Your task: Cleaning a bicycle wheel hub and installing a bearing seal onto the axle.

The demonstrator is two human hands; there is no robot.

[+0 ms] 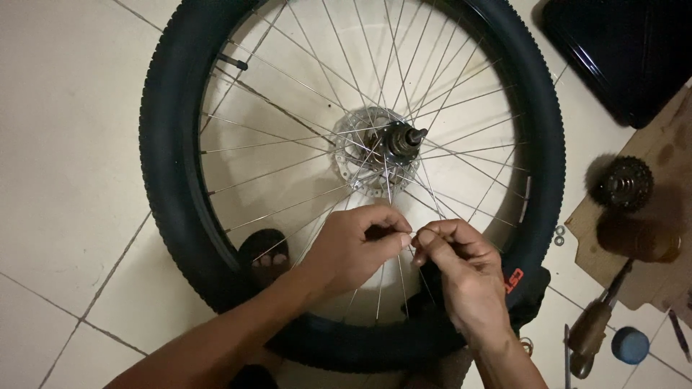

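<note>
- Fingertips of both hands met over the lower spokes of a bicycle wheel that lay flat on pale floor tiles.
- The left hand was curled, thumb and forefinger pressed together on something tiny and pale; what it was I could not tell.
- The right hand was curled the same way, its thumb and forefinger pinched just beside the left's, the two hands almost touching at the tips.
- A red printed mark sat on the tyre's black sidewall just right of the right hand, a short block of blunt letters.
- The tyre was matt black rubber with small knobs all round its tread; the thin metal spokes ran bright and straight to a shiny hub with a perforated disc around it.
- A short black valve stuck inward from the rim at upper left.
- Toes in a dark sandal showed through the spokes, left of the hands.
- To the right, a sheet of brown cardboard carried a dark toothed cog cluster.
- Below it lay a wooden-handled tool and a small round blue cap.
- Two small metal washers rested on the tile between tyre and cardboard.
- A glossy black box-like thing filled the upper right corner.
</note>
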